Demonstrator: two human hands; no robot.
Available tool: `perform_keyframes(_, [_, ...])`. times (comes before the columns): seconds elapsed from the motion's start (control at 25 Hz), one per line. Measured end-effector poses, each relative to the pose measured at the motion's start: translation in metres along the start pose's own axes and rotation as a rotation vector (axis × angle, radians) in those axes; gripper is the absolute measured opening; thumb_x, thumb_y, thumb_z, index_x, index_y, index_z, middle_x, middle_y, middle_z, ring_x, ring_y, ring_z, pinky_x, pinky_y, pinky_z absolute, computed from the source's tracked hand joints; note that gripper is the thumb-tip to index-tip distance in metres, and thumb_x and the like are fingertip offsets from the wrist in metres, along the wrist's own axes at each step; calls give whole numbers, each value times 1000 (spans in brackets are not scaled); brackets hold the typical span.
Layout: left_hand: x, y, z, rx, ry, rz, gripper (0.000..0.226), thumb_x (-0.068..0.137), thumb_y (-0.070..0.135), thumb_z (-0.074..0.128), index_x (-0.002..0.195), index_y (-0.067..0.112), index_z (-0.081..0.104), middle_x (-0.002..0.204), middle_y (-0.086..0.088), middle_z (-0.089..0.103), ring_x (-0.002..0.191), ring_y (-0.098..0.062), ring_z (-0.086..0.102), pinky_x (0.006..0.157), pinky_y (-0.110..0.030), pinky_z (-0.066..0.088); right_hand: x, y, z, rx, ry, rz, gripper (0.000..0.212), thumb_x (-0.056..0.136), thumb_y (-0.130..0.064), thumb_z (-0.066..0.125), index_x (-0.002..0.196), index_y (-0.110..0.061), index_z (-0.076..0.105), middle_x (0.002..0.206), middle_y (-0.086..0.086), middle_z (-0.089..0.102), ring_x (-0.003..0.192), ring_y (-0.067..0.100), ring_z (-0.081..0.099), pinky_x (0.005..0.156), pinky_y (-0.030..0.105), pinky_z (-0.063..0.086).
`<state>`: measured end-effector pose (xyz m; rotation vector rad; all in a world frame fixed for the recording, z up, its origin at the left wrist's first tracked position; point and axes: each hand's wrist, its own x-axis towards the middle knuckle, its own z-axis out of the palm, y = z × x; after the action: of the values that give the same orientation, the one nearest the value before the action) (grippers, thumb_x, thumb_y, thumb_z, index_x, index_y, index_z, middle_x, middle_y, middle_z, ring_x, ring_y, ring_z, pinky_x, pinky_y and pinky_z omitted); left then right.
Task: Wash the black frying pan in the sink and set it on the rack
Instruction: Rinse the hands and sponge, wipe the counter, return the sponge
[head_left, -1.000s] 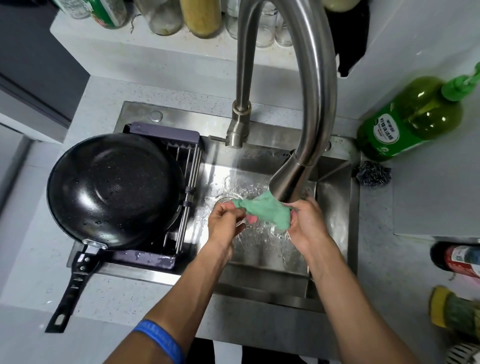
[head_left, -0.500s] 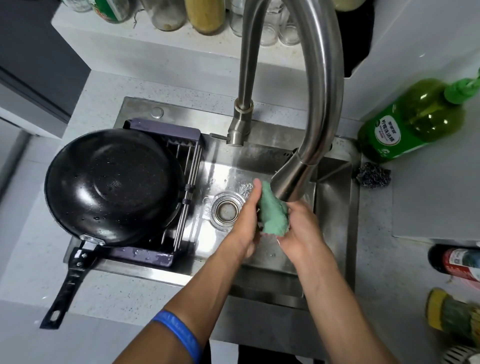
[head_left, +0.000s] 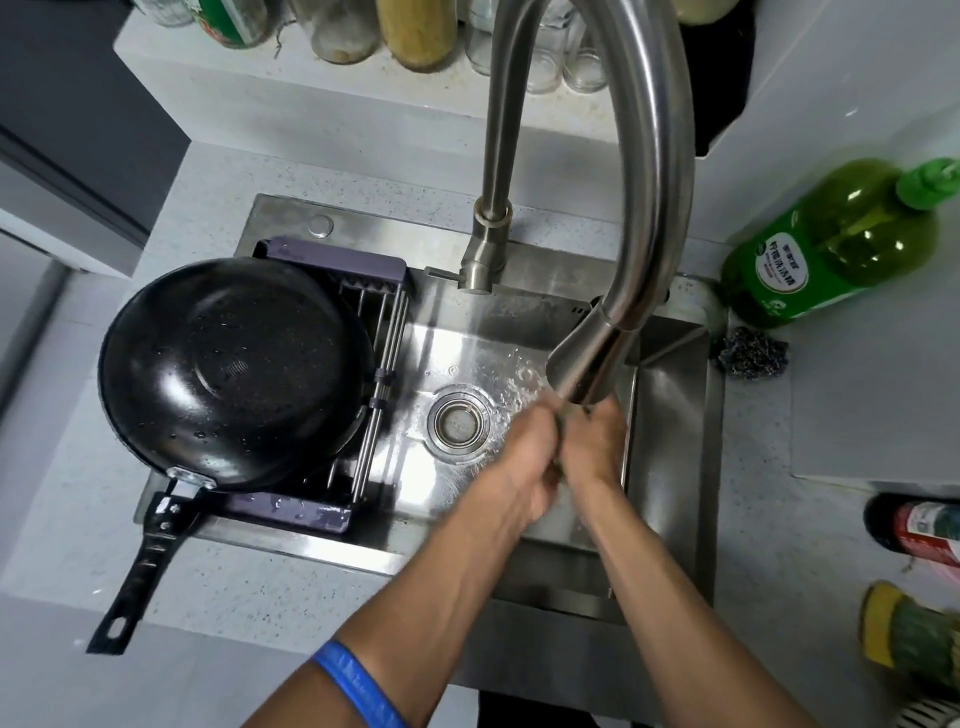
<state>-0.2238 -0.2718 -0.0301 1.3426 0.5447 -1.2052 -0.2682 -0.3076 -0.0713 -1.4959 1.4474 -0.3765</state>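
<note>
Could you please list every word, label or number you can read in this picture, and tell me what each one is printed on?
None can be read for certain.
Green detergent bottle: white label with Chinese characters, too blurred to quote.
Red-labelled bottle at the right edge: small print, unreadable.
Green-labelled jar on the back ledge: label cut off and blurred.
Black frying pan, purple rack and faucet: no visible text.

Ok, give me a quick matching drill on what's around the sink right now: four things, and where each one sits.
Things:
1. black frying pan
2. green bottle
3. scouring ball
4. drain

Places:
A. counter, at the sink's far right corner
B. sink floor, left of the hands
C. upside down on the rack
D. lying on the right counter

Pairs: 1-C, 2-D, 3-A, 4-B
</note>
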Motion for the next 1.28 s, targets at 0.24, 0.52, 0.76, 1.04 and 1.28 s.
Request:
perform_keyframes(0.24, [-1, 2, 1, 81, 112, 106, 25, 96, 13, 49, 77, 9, 64, 70, -7, 67, 65, -19, 65, 63, -25, 53, -8, -2, 12, 332, -15, 68, 20, 75, -24, 57, 85, -8, 65, 85, 9, 67, 77, 22, 63, 72, 39, 53])
perform_keyframes(0.52, [2, 4, 1, 173, 115, 284, 31, 97, 19, 53, 68, 14, 64, 57, 3, 64, 54, -10, 59, 62, -27, 50, -16, -10, 14, 669, -106, 499, 22, 91, -28, 61, 89, -9, 72, 80, 5, 72, 75, 19, 69, 61, 26, 54])
perform_keyframes(0.76, [-5, 5, -15, 767, -74, 368, 34, 101, 24, 33, 123, 14, 57, 131, 5, 46, 130, -9, 36, 116, -34, 22, -19, -12, 10, 839, -292, 614, 20, 98, -31, 50, 98, -18, 65, 98, 2, 70, 84, 15, 68, 76, 38, 54])
perform_keyframes(1.04, [2, 1, -28, 707, 116, 474, 48, 103, 47, 25, 133, 24, 53, 136, -5, 57, 126, -22, 52, 108, -36, 37, -32, -14, 25, 964, -184, 537, 10, 94, -7, 62, 98, -3, 71, 93, 13, 75, 89, 25, 71, 77, 29, 58])
perform_keyframes(1.28, [-10, -11, -61, 316, 19, 217, 46, 101, 51, 31, 108, 22, 66, 108, 0, 70, 104, -16, 64, 100, -41, 47, -51, 6, 6, 781, -166, 607, 8, 94, -9, 64, 95, -15, 70, 73, 2, 66, 41, 7, 50, 33, 15, 29])
